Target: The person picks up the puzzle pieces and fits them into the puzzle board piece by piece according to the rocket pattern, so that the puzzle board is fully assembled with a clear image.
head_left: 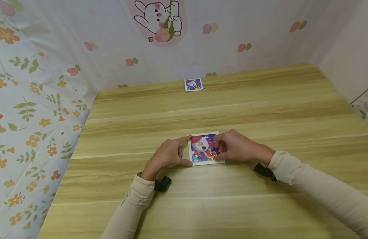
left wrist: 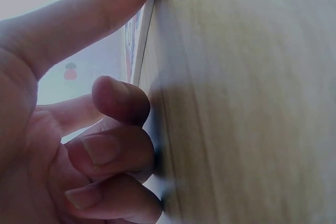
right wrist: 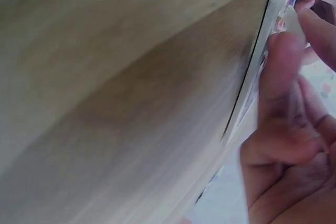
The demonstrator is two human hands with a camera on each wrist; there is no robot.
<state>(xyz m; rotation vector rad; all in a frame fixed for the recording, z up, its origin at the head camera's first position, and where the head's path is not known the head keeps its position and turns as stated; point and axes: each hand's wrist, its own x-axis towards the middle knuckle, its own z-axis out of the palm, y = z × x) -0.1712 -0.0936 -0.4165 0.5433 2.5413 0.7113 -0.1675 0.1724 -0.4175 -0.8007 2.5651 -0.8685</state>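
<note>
A small square jigsaw puzzle (head_left: 201,146) lies in a pale frame (head_left: 202,163) on the table, with a cartoon character on purple. My left hand (head_left: 172,152) holds the frame by its left side, index finger at the far corner and thumb at the near corner. In the left wrist view its other fingers (left wrist: 118,150) are bent beside the frame. My right hand (head_left: 239,146) is over the puzzle's right side. It pinches a small puzzle piece (right wrist: 292,23) between thumb and finger, seen edge-on in the right wrist view. A pale gap shows at the puzzle's lower right.
A small picture card (head_left: 193,85) with a similar character lies at the table's far edge. The wood-grain table (head_left: 136,113) meets a patterned curtain (head_left: 219,43) at the back, and a floral cloth (head_left: 37,132) hangs on the left.
</note>
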